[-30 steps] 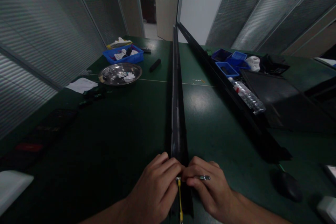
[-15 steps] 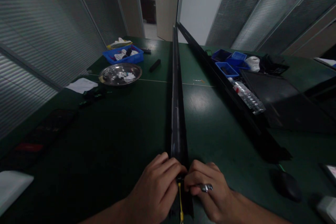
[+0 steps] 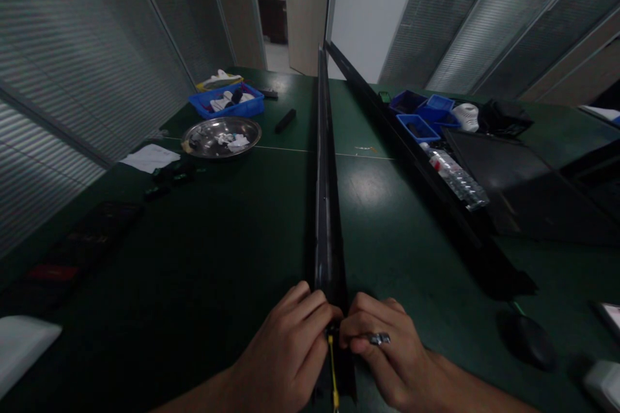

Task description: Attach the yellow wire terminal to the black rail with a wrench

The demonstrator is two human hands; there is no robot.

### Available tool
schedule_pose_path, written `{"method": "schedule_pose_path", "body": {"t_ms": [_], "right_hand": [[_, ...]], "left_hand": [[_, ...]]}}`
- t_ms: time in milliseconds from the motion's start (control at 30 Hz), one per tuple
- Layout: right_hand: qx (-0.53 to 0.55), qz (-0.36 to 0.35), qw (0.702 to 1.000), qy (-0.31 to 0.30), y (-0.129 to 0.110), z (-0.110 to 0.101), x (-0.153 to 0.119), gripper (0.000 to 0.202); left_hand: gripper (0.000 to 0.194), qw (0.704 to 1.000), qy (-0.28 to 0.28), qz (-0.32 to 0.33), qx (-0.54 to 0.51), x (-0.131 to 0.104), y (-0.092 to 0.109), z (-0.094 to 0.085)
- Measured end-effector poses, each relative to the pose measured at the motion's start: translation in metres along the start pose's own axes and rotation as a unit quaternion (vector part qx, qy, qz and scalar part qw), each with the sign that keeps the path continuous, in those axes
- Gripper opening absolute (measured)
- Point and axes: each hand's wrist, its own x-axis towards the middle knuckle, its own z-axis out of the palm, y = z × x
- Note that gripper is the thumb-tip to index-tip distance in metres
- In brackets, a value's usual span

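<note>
A long black channel-shaped strip (image 3: 329, 232) runs away from me down the middle of the green table. At its near end my left hand (image 3: 295, 342) is closed, thumb and fingers pinching a small dark part I cannot make out. Just beside it, on the right, my right hand (image 3: 382, 348) is wrapped round a thin metal tool (image 3: 378, 338), whose silvery end sticks out to the right between the fingers. Its other end is hidden. A yellow wire (image 3: 334, 374) leads down from between the hands, along the strip.
Left, on the green table (image 3: 232, 232), are a metal bowl (image 3: 221, 137), a blue basket (image 3: 227, 104) and dark items. Rightward lie a second long black strip (image 3: 426, 187), blue bins (image 3: 421, 117), a plastic bottle (image 3: 456, 177) and a black mouse (image 3: 531, 341).
The metal tool in my right hand has turned slightly, its silvery end now a little higher. My left hand has barely moved.
</note>
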Motion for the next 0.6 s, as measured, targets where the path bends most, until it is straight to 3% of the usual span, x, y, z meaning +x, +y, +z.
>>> {"method": "schedule_pose_path", "body": {"t_ms": [600], "right_hand": [[0.006, 0.005, 1.000, 0.006, -0.0002, 0.0010, -0.0004, 0.030]], "left_hand": [[0.034, 1.000, 0.016, -0.018, 0.001, -0.0029, -0.0055, 0.0034]]}}
